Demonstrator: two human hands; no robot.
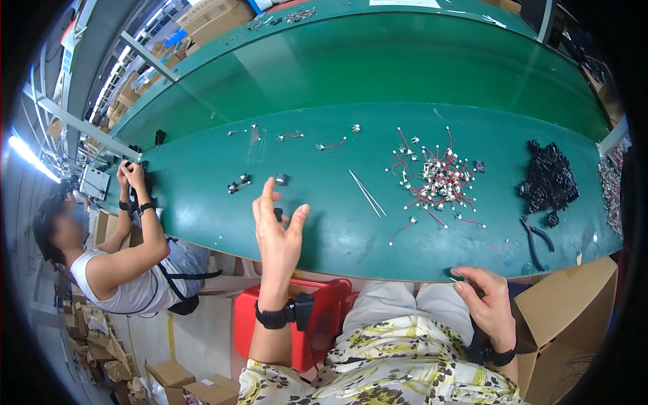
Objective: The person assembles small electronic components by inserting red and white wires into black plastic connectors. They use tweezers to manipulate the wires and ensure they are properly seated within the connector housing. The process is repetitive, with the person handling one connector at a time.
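Green workbench [324,250] spans the middle of the view, its upright back panel [378,61] closing off the far side and its curved front edge running just before the person's lap. Toward the right end a heap of black parts [550,175] takes up room, with pliers [532,241] just below it and an open cardboard box [574,297] beneath the edge. Left of the heap spreads a tangle of red-wired white connectors [442,179], with strays around it; tweezers [365,192] lie farther left. At the far left a co-worker [135,293] sits along the same bench. Green surface stretches between the tweezers and the left hand [278,243], whose index finger and thumb stand wide apart; a small dark block [281,179] lies just beside that index fingertip. At the front edge, the right hand [489,304] has its fingers curled; whether they pinch something small, I cannot tell.
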